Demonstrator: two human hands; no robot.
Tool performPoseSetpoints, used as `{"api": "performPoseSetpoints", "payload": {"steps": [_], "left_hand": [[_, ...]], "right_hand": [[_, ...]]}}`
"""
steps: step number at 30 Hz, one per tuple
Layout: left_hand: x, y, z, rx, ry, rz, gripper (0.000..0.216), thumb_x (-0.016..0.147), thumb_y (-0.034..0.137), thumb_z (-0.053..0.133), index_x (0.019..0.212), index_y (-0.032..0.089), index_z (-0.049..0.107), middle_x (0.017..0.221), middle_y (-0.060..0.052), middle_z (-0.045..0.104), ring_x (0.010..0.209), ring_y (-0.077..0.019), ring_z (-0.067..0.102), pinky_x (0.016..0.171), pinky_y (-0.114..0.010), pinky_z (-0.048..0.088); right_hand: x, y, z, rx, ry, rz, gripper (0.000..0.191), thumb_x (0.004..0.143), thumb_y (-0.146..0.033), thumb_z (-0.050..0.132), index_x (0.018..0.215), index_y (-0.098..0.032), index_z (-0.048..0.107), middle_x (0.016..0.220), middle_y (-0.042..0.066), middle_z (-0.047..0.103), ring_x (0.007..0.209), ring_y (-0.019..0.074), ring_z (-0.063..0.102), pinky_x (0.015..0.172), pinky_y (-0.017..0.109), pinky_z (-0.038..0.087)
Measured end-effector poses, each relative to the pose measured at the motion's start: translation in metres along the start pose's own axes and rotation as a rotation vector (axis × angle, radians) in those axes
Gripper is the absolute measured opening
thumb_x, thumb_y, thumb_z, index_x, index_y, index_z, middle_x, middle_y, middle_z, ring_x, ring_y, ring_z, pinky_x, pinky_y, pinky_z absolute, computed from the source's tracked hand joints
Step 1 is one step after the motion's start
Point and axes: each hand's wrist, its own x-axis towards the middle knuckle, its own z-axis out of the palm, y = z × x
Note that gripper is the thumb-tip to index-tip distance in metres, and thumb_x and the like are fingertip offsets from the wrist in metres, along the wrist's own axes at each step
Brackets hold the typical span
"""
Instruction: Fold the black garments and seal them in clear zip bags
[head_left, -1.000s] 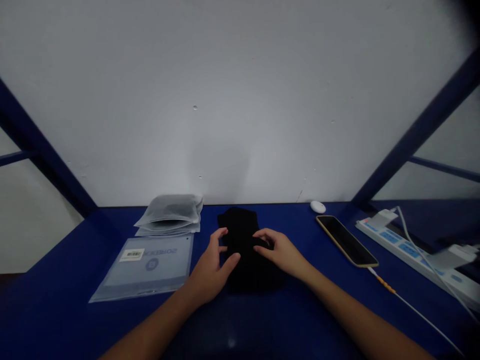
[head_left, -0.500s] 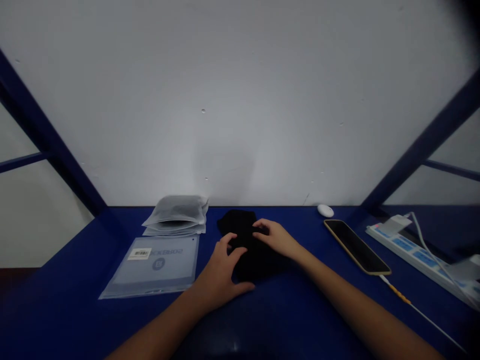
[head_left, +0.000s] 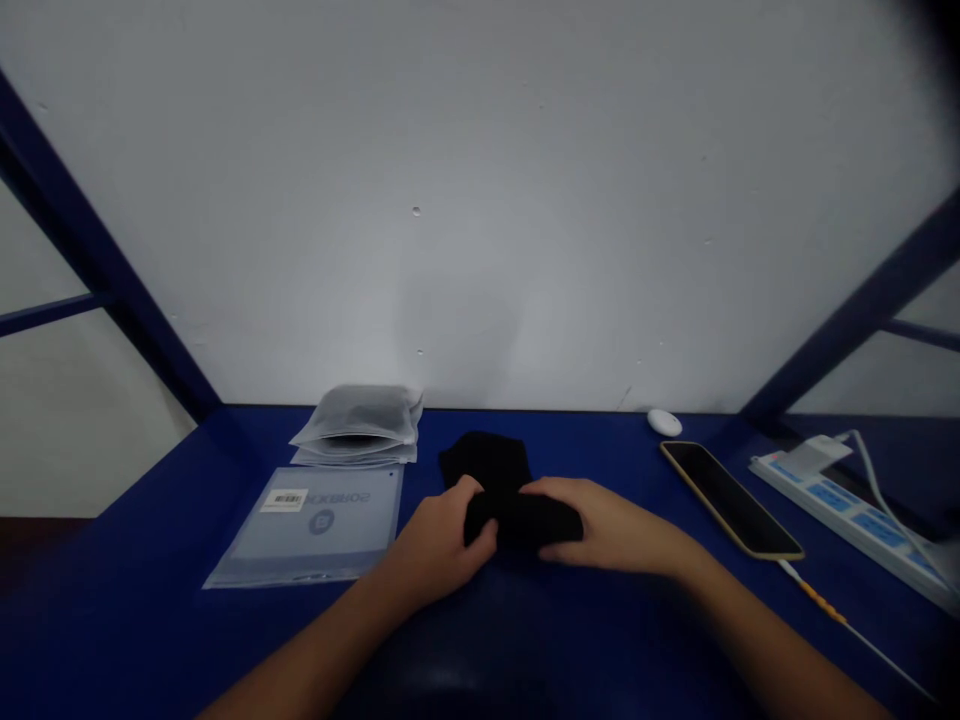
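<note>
Black cloth [head_left: 521, 517] lies on the surface [head_left: 585, 640], its thick near fold gripped at both ends by left hand [head_left: 444, 540] and right hand [head_left: 611, 527], and this fold may open crookedly if one hand loosens first.

Matt cloth [head_left: 491, 460]; smooth, glossy tabletop [head_left: 442, 665]; frosted plastic bag [head_left: 337, 545].

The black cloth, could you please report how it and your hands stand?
Left hand and right hand gripping black cloth. Near part rolled or folded, far part on blue table. Nearest possible obstacle: printed bag, by left hand.
</note>
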Motion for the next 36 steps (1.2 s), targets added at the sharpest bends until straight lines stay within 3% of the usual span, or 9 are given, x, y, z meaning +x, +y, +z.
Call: {"api": "performPoseSetpoints", "payload": {"steps": [3, 6, 12, 17, 20, 26, 29, 31, 36], "left_hand": [[0.003, -0.007, 0.003, -0.204, 0.077, -0.154, 0.023, 0.095, 0.039, 0.048, 0.112, 0.023, 0.047, 0.071, 0.003, 0.061, 0.060, -0.0169, 0.061, 0.056, -0.028, 0.043], [0.008, -0.017, 0.009, -0.408, 0.134, -0.231, 0.041, 0.094, 0.041, 0.050, 0.128, 0.023, 0.035, 0.092, -0.001, 0.065, 0.062, -0.0141, 0.062, 0.059, -0.027, 0.045], [0.015, -0.027, 0.015, -0.323, 0.294, -0.218, 0.052, 0.092, 0.036, 0.053, 0.137, 0.024, 0.031, 0.130, -0.010, 0.050, 0.063, -0.0079, 0.054, 0.075, -0.033, 0.050], [0.021, -0.032, 0.017, -0.220, 0.361, -0.219, 0.024, 0.091, 0.026, 0.050, 0.113, 0.018, 0.045, 0.107, -0.006, 0.054, 0.061, -0.0099, 0.050, 0.073, -0.033, 0.048], [0.023, -0.033, 0.016, -0.150, 0.387, -0.143, 0.008, 0.090, 0.021, 0.046, 0.097, 0.019, 0.049, 0.102, -0.005, 0.052, 0.063, -0.0110, 0.049, 0.071, -0.032, 0.048], [0.012, -0.016, 0.006, -0.020, 0.239, 0.086, 0.020, 0.098, 0.027, 0.042, 0.107, 0.021, 0.059, 0.110, -0.008, 0.063, 0.108, -0.0233, 0.057, 0.097, -0.042, 0.045], [0.004, -0.009, 0.006, 0.056, 0.070, 0.142, 0.042, 0.088, 0.045, 0.063, 0.124, 0.023, 0.058, 0.126, -0.009, 0.063, 0.129, -0.0326, 0.046, 0.109, -0.052, 0.037], [0.002, -0.008, 0.009, 0.069, -0.020, 0.157, 0.056, 0.080, 0.045, 0.072, 0.129, 0.025, 0.054, 0.128, -0.009, 0.063, 0.126, -0.0341, 0.050, 0.110, -0.056, 0.034], [0.010, -0.011, 0.019, 0.028, -0.028, 0.141, 0.029, 0.089, 0.028, 0.058, 0.118, 0.025, 0.057, 0.111, -0.007, 0.068, 0.104, -0.0272, 0.064, 0.103, -0.051, 0.041]], "right_hand": [[0.010, 0.008, 0.013, 0.133, 0.131, 0.048, 0.035, 0.084, -0.033, 0.066, 0.118, -0.028, 0.063, 0.104, 0.002, 0.071, 0.090, 0.0227, 0.067, 0.081, 0.037, 0.053], [0.023, 0.022, 0.029, 0.136, 0.319, 0.097, 0.029, 0.086, -0.038, 0.065, 0.112, -0.025, 0.063, 0.107, 0.004, 0.070, 0.098, 0.0241, 0.066, 0.088, 0.040, 0.051], [0.030, 0.027, 0.045, -0.249, 0.609, -0.018, 0.028, 0.097, -0.035, 0.051, 0.120, -0.021, 0.060, 0.119, 0.011, 0.063, 0.113, 0.0263, 0.058, 0.098, 0.045, 0.045], [0.023, 0.012, 0.046, -0.501, 0.351, -0.264, 0.059, 0.089, -0.051, 0.062, 0.139, -0.023, 0.049, 0.135, 0.013, 0.057, 0.128, 0.0311, 0.049, 0.110, 0.055, 0.033], [0.025, 0.013, 0.054, -0.589, 0.240, -0.264, 0.079, 0.080, -0.052, 0.072, 0.147, -0.024, 0.040, 0.147, 0.015, 0.047, 0.138, 0.0349, 0.039, 0.113, 0.058, 0.028], [0.028, 0.018, 0.045, -0.451, 0.224, -0.233, 0.072, 0.075, -0.025, 0.072, 0.142, -0.022, 0.047, 0.138, 0.012, 0.058, 0.125, 0.0289, 0.054, 0.107, 0.048, 0.039], [0.020, 0.013, 0.025, -0.330, 0.189, -0.186, 0.061, 0.070, -0.023, 0.071, 0.129, -0.026, 0.059, 0.121, 0.006, 0.069, 0.107, 0.0271, 0.064, 0.097, 0.043, 0.046], [0.014, 0.010, 0.012, -0.252, 0.150, -0.136, 0.054, 0.068, -0.024, 0.072, 0.121, -0.030, 0.065, 0.110, 0.002, 0.073, 0.096, 0.0259, 0.067, 0.088, 0.039, 0.050], [0.010, 0.009, 0.007, -0.249, 0.207, -0.111, 0.048, 0.075, -0.028, 0.069, 0.123, -0.029, 0.064, 0.115, 0.004, 0.071, 0.105, 0.0266, 0.066, 0.093, 0.042, 0.049]]}}
